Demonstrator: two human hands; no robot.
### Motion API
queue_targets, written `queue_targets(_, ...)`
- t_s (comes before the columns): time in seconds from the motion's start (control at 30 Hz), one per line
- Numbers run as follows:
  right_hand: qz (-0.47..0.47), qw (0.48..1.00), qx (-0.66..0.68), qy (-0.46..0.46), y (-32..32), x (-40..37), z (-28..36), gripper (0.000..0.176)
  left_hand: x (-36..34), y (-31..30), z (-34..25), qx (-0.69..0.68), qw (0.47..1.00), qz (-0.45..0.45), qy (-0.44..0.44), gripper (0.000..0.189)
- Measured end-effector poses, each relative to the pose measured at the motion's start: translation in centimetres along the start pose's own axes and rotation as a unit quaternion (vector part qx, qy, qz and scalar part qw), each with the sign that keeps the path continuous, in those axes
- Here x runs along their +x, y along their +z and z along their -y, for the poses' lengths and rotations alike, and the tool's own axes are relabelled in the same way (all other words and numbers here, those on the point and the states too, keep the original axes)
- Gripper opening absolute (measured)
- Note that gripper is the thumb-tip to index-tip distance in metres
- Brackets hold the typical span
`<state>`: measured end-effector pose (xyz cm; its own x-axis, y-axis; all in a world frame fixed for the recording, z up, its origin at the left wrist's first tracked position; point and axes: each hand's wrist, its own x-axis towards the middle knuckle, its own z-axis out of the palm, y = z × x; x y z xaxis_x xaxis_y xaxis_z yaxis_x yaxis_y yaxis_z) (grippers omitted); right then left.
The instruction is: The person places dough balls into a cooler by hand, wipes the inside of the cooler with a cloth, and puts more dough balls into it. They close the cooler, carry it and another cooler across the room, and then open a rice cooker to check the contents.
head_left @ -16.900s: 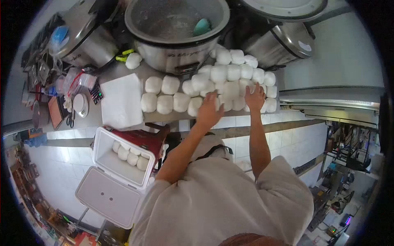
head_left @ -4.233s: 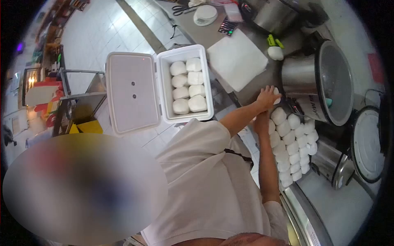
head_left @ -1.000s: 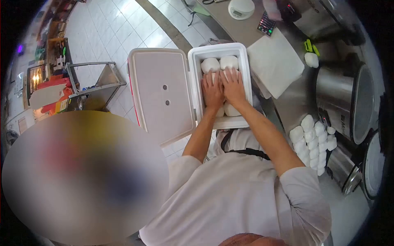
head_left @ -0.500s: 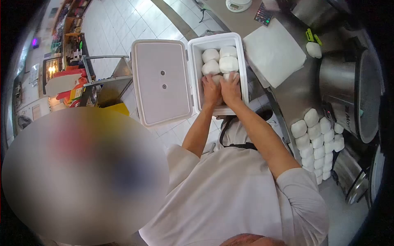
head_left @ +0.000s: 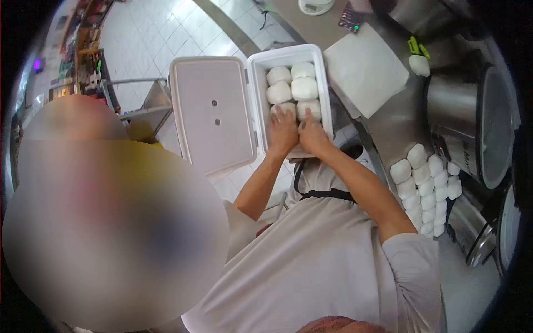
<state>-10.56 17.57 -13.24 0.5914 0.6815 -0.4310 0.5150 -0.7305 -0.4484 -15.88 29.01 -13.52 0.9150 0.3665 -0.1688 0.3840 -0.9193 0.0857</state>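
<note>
A white cooler box (head_left: pixel 327 83) stands open on the floor side of the counter, its lid (head_left: pixel 211 111) folded out to the left. Inside lie white round bundles (head_left: pixel 291 83) in two columns. Both my hands are in the near end of the box. My left hand (head_left: pixel 283 130) lies flat with its fingertips on the left bundle of the third row. Beside it, my right hand (head_left: pixel 312 136) has its fingers stretched onto the right bundle. What is under the palms is hidden.
A pile of several white bundles (head_left: pixel 425 177) sits on the steel counter (head_left: pixel 388 133) at right, next to a large steel pot (head_left: pixel 472 122). A white cloth (head_left: pixel 366 69), one lone bundle (head_left: pixel 419 65), a scale (head_left: pixel 313 4) and a calculator (head_left: pixel 352 19) lie farther along. Tiled floor is at left.
Both hands have slid back toward the near end of the box over the last second, uncovering a second and third row of bundles. Seconds earlier they were at the pile on the counter.
</note>
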Motion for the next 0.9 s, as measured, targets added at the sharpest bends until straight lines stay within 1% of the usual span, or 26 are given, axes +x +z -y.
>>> queue_targets(0.03,0.038,0.999,0.014,-0.035,-4.4,0.1,1.2,0.033,2.4,-1.7,0.7,0.06,0.988,0.142,0.0,0.049)
queue_targets(0.07,0.074,0.995,0.031,-0.052,-7.2,0.1,1.9,0.029,4.3,-5.7,0.0,0.046,0.985,0.158,-0.052,0.051)
queue_targets(0.1,-0.048,0.991,0.127,0.002,-6.8,0.7,1.9,0.022,5.4,-3.9,1.1,-0.074,0.996,0.015,-0.047,0.057)
queue_targets(0.13,-0.141,0.985,0.095,0.012,-3.9,2.3,0.9,0.023,7.2,-1.8,1.5,-0.187,0.968,-0.151,0.066,0.06)
queue_targets(0.17,-0.018,0.997,0.066,-0.021,-7.0,1.2,-0.3,0.023,7.8,-0.6,1.3,-0.142,0.977,-0.132,0.087,0.069)
queue_targets(0.2,0.108,0.991,0.052,-0.054,-9.7,-1.3,-1.1,0.023,7.7,-0.2,0.3,-0.047,0.995,-0.049,0.067,0.074)
queue_targets(0.23,0.024,0.985,0.159,-0.065,-9.4,-3.9,-2.8,0.022,7.6,-0.2,0.1,-0.039,0.996,-0.031,0.08,0.072)
queue_targets(0.27,-0.061,0.961,0.253,-0.09,-9.0,-6.0,-4.5,0.023,7.5,-0.1,0.1,-0.032,0.995,-0.012,0.092,0.071)
queue_targets(0.3,-0.157,0.945,0.275,-0.078,-9.3,-8.5,-7.3,0.024,7.2,-0.2,0.1,-0.025,0.994,0.007,0.105,0.07)
queue_targets(0.33,-0.254,0.92,0.288,-0.073,-9.5,-12.2,-10.7,0.026,8.1,1.6,2.0,-0.014,0.989,0.02,0.143,0.068)
queue_targets(0.37,-0.345,0.886,0.3,-0.073,-9.2,-16.4,-13.8,0.028,6.8,-6.7,-3.6,0.096,0.985,0.132,0.048,0.057)
queue_targets(0.4,-0.432,0.885,0.166,0.044,-6.5,-19.6,-18.9,0.029,6.5,-7.0,-6.4,-0.026,0.993,0.073,0.091,0.052)
queue_targets(0.43,-0.373,0.877,0.152,0.261,-8.7,-24.7,-20.9,0.035,6.6,-6.8,-9.2,-0.149,0.98,0.014,0.13,0.047)
queue_targets(0.47,-0.451,0.81,0.105,0.359,-6.3,-28.4,-25.0,0.041,7.1,-7.5,-12.7,-0.267,0.948,-0.043,0.166,0.042)
queue_targets(0.5,-0.413,0.798,0.072,0.433,-5.9,-32.1,-27.0,0.044,5.5,-9.1,-18.6,-0.267,0.921,-0.071,0.274,0.032)
queue_targets(0.53,-0.367,0.777,0.046,0.509,-5.2,-36.2,-28.3,0.047,3.2,-9.2,-24.4,-0.319,0.912,0.042,0.253,0.033)
queue_targets(0.57,-0.371,0.748,0.024,0.549,-4.1,-39.7,-28.9,0.049,1.3,-8.0,-28.5,-0.346,0.879,0.164,0.285,0.032)
queue_targets(0.6,-0.375,0.718,-0.001,0.586,-3.3,-43.1,-29.7,0.051,-1.2,-6.0,-32.3,-0.291,0.866,0.128,0.386,0.034)
queue_targets(0.63,-0.378,0.688,-0.027,0.619,-2.6,-46.3,-30.7,0.052,-3.9,-4.5,-35.9,-0.235,0.841,0.084,0.48,0.037)
queue_targets(0.7,-0.408,0.558,-0.081,0.718,1.6,-52.2,-34.0,0.056,-8.7,-6.4,-42.4,-0.247,0.778,0.134,0.562,0.042)
queue_targets(0.73,-0.418,0.495,-0.104,0.755,3.8,-54.1,-35.4,0.058,-10.1,-6.0,-45.6,-0.261,0.765,0.115,0.577,0.046)
queue_targets(0.77,-0.422,0.505,-0.079,0.749,5.0,-55.7,-36.3,0.059,-10.9,-5.7,-49.1,-0.275,0.753,0.096,0.59,0.049)
queue_targets(0.83,-0.428,0.535,-0.028,0.728,5.8,-57.4,-39.0,0.061,-10.9,-3.3,-56.0,-0.193,0.801,0.092,0.558,0.062)
queue_targets(0.87,-0.492,0.577,0.073,0.648,4.5,-56.5,-40.2,0.063,-10.4,-2.2,-59.0,-0.178,0.828,0.108,0.521,0.07)
queue_targets(0.9,-0.541,0.608,0.175,0.554,1.9,-54.8,-40.1,0.065,-10.0,-0.8,-61.3,-0.161,0.853,0.127,0.48,0.077)
